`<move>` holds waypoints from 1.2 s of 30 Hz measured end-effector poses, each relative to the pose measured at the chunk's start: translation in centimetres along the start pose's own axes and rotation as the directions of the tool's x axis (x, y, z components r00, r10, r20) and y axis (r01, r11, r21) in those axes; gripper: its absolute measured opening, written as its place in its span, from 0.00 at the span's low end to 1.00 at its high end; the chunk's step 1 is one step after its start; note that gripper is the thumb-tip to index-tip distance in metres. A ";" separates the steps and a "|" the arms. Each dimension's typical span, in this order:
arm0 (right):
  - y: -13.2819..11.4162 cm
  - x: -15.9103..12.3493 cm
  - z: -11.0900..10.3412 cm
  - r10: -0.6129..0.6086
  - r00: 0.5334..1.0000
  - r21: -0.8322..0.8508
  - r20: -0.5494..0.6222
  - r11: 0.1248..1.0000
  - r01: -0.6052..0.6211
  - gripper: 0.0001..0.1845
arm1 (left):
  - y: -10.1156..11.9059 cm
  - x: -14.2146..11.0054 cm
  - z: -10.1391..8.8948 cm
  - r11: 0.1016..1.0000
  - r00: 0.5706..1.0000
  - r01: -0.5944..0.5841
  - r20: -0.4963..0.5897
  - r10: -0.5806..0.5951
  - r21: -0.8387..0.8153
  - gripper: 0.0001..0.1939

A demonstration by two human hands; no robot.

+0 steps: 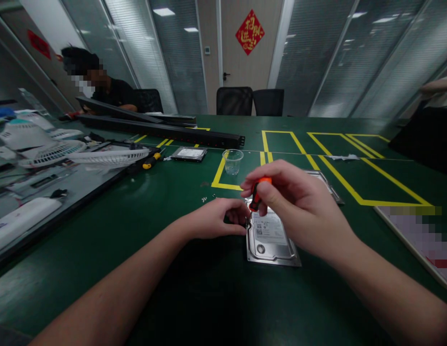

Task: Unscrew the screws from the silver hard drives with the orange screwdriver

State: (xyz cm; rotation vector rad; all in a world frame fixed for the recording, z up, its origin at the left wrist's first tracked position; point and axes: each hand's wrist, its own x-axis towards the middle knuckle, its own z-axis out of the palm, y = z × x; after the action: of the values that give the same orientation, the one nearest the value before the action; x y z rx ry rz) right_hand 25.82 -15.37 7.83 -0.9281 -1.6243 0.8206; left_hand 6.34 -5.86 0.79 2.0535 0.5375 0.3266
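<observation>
While the right hand (303,206) closes its thumb and fingers around the red-and-black screwdriver (257,193), the tool's shaft slants down to the left edge of the hard drive (269,234). This drive lies label up on the green table (194,298), directly below the right hand, and serves here as the clock's centre, with 12 pointing away from the person. At 9 o'clock the left hand (216,218) is curled, its thumb and forefinger parted, their tips at the drive's edge beside the screwdriver's tip; whether they pinch anything small, I cannot tell.

Several small screws (204,199) lie loose at 10 o'clock, and a clear plastic cup (232,164) stands upright at 11. Toward 1 to 2 o'clock, a second drive (333,190) is partly hidden by the right hand. Between 10 and 11, well apart from the hands, lies a third drive (189,154), with a yellow-and-black tool (151,161) farther out at 10. White fan parts (115,156) rest on a grey panel (74,178), also toward 10.

Long black bars (162,129) stretch across the far side around 11 o'clock; beyond them sits another person (115,91) in a dark top. Yellow tape (396,203) outlines rectangles from 11 round to 2, and a crumpled white scrap (344,157) lies near 2.
</observation>
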 end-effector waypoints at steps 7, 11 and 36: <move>-0.6 0.2 -0.5 0.021 1.000 -0.065 0.020 0.998 -0.020 0.08 | 0.1 0.0 0.0 1.000 1.000 0.009 0.003 -0.009 0.000 0.14; -0.4 0.0 0.1 0.054 0.994 0.038 -0.096 0.998 -0.051 0.12 | -0.3 0.0 -0.1 1.000 1.000 0.000 0.004 0.000 -0.002 0.15; -0.1 0.1 -0.5 0.018 0.998 -0.030 0.062 0.999 -0.016 0.08 | -0.2 0.1 0.0 1.000 1.000 0.005 0.008 -0.005 -0.013 0.15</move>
State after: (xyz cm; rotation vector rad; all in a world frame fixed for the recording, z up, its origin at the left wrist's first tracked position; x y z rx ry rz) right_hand 26.25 -15.32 8.02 -0.9470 -1.6885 0.8465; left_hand 6.36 -5.72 0.63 2.0396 0.5341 0.3187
